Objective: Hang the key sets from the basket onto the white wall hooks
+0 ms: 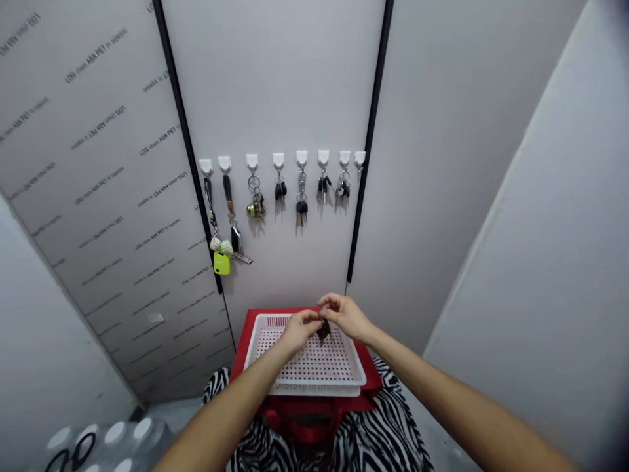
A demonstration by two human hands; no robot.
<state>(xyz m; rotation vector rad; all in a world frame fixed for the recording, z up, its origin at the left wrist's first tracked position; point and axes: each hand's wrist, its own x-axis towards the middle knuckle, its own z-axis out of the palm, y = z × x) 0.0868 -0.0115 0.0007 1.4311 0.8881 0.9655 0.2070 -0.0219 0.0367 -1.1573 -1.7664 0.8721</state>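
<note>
Above a white plastic basket [319, 375], my left hand [301, 329] and my right hand [348, 316] meet at a small bunch of dark keys [324, 330]. The fingers of both hands are pinched at the top of the bunch, and the keys dangle below them. Fine detail of the ring between the fingertips is hidden. The basket has a perforated bottom and rests on a red surface [244, 347]. Higher up, a row of white hooks [278, 160] on the wall carries several key bunches, among them one with a yellow-green tag [221, 263].
Two black vertical strips [378, 72] border the middle wall panel. Printed sheeting [98, 164] covers the left wall. At the lower left stand several white-capped bottles [115, 434] beside black-handled scissors [81, 449]. Zebra-striped fabric [393, 432] lies beneath the red surface.
</note>
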